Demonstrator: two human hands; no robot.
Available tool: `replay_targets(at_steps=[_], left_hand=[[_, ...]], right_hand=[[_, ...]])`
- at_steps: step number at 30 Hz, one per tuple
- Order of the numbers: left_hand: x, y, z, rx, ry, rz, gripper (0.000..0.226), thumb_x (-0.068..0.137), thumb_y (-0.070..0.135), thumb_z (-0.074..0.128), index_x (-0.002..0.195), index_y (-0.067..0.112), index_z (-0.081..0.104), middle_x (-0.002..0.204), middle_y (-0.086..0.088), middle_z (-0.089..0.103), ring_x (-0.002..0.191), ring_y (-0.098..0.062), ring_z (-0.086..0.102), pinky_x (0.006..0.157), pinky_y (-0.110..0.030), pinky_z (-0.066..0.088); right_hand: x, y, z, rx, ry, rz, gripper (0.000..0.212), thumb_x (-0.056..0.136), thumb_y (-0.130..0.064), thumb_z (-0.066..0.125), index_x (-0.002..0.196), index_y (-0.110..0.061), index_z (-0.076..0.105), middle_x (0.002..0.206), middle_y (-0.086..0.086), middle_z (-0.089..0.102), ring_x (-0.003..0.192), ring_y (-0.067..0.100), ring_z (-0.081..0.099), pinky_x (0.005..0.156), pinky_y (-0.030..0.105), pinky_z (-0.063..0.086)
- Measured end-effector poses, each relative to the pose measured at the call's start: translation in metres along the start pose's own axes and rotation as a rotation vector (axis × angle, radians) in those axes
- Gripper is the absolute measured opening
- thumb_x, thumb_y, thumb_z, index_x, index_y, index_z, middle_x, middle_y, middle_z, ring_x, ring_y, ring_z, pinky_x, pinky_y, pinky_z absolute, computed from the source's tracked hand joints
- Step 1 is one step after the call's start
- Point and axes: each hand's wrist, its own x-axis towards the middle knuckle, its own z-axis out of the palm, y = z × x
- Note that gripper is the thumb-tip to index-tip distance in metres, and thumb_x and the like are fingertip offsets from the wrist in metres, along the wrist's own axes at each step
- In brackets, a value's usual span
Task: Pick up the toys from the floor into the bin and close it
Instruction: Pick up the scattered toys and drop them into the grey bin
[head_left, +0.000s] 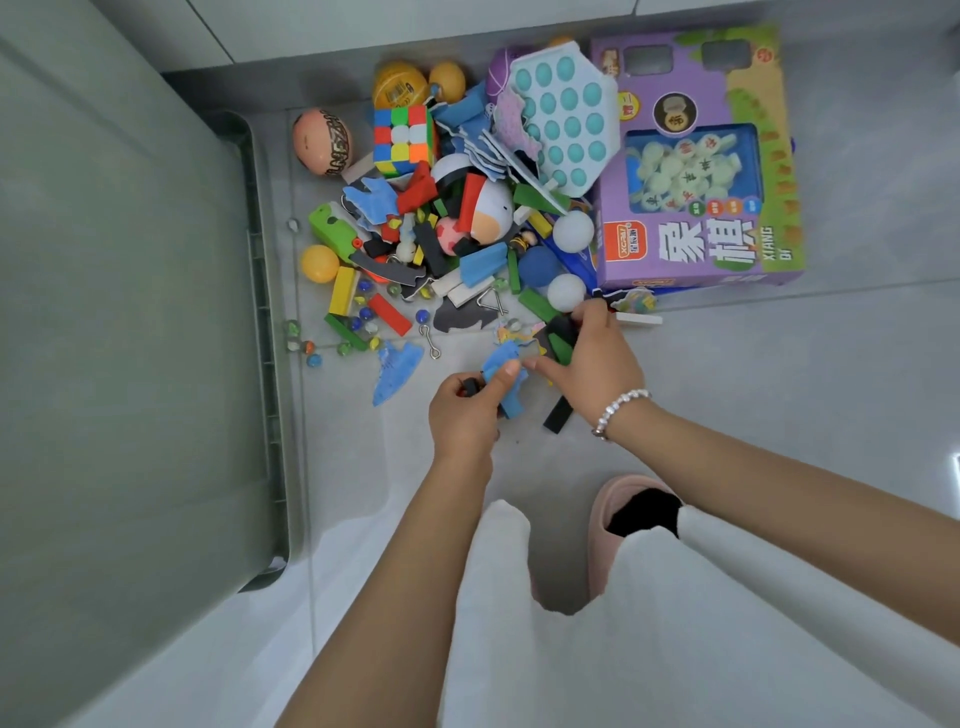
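A heap of toys lies on the grey floor: a colour cube (404, 138), balls, marbles, wooden blocks, a penguin plush (485, 210) and a teal pop-bubble toy (563, 117). At the heap's near edge my left hand (465, 410) grips a blue foam piece (504, 376) together with a small black piece. My right hand (597, 358) reaches down over black and green blocks (561, 338), its fingers curled round them. A grey-green bin (130, 322) stands at the left.
A purple chess-set box (701, 161) lies at the heap's right. A blue foam shoe shape (395, 371) and a black block (558, 413) lie near my hands. My pink slipper (618, 514) and white trouser legs fill the foreground. A wall base runs behind the heap.
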Motion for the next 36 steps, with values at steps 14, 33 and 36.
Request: replay_targets(at_steps=[14, 33, 36], left_hand=[[-0.001, 0.005, -0.009, -0.056, 0.031, -0.038, 0.033, 0.076, 0.041, 0.074, 0.087, 0.015, 0.057, 0.081, -0.005, 0.054, 0.058, -0.014, 0.04, 0.048, -0.022, 0.037], [-0.028, 0.054, -0.039, -0.216, 0.009, 0.063, 0.027, 0.079, 0.037, 0.071, 0.086, 0.015, 0.057, 0.073, -0.001, 0.052, 0.058, -0.014, 0.034, 0.047, -0.022, 0.031], [-0.046, 0.072, -0.057, -0.255, 0.025, 0.091, 0.028, 0.079, 0.039, 0.071, 0.087, 0.016, 0.058, 0.075, -0.002, 0.053, 0.058, -0.014, 0.036, 0.046, -0.022, 0.031]], right_hand=[[0.002, 0.012, -0.001, 0.079, 0.024, -0.041, 0.05, 0.076, -0.026, 0.072, 0.115, -0.009, 0.045, 0.111, 0.009, 0.058, 0.096, 0.023, 0.057, 0.069, 0.024, 0.04], [-0.007, -0.03, -0.032, 0.513, -0.074, -0.041, 0.041, 0.079, -0.029, 0.071, 0.108, -0.022, 0.043, 0.081, -0.012, 0.051, 0.071, 0.005, 0.051, 0.065, 0.021, 0.043], [-0.012, -0.058, -0.041, 0.547, -0.084, -0.087, 0.04, 0.079, -0.03, 0.071, 0.108, -0.023, 0.044, 0.076, -0.013, 0.05, 0.064, 0.002, 0.049, 0.058, 0.019, 0.039]])
